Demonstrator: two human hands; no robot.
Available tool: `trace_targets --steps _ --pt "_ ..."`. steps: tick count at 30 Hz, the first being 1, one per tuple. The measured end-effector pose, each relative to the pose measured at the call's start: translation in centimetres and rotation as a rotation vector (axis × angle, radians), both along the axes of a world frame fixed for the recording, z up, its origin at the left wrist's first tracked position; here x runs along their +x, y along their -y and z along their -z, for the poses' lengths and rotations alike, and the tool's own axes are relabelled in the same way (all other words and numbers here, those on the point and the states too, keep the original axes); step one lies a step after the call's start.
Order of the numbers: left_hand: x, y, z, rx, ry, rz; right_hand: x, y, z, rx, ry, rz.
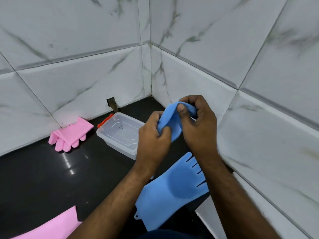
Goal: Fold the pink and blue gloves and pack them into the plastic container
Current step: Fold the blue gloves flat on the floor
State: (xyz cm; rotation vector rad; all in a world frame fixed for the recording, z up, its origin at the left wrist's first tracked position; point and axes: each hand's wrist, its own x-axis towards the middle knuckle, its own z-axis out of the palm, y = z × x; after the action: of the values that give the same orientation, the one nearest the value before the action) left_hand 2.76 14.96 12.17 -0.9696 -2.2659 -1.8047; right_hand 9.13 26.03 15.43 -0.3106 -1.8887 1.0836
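Note:
Both hands hold a folded blue glove (172,121) in the air, just right of the plastic container (119,133). My left hand (153,140) pinches its lower bristled edge, and my right hand (198,125) grips its top fold with the thumb pressed on it. A second blue glove (170,190) lies flat on the black counter beneath my forearms, fingers pointing to the right wall. The clear container stands open and empty, with an orange clip at its far end. A pink glove (70,135) lies by the back wall, and another pink glove (51,225) shows at the bottom left edge.
The glossy black counter (43,178) sits in a corner of white marble-look tiled walls (259,83), which close it in at the back and right. A small dark cut-out (112,104) is in the back wall above the container.

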Motion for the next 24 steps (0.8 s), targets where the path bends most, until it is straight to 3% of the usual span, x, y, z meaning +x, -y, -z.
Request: trace_targets --steps 3,8,12,14,17,21,24 --pt "0.1 0.7 -0.4 -0.012 0.2 0.07 0.7 -0.5 0.5 0.031 0.105 0.073" --pt "-0.1 2.9 0.4 -0.151 0.691 0.36 1.7 -2.7 2.3 0.045 0.489 0.055" --pt "1.2 3.4 3.3 -0.197 0.937 0.293 3.5 -3.0 6.3 -0.163 0.848 0.006" --pt "2.0 3.2 4.6 -0.2 0.997 0.236 4.6 -2.3 8.7 -0.382 0.96 -0.068" --pt "2.5 3.1 6.4 -0.168 1.056 0.174 6.3 -0.8 12.0 -0.79 0.85 -0.178" --pt "1.7 2.9 7.7 -0.055 1.311 0.216 8.4 1.1 15.1 -1.21 0.319 -0.199" --pt "1.7 2.7 8.7 -0.052 1.404 0.328 9.4 2.6 16.2 -1.257 0.155 -0.183"
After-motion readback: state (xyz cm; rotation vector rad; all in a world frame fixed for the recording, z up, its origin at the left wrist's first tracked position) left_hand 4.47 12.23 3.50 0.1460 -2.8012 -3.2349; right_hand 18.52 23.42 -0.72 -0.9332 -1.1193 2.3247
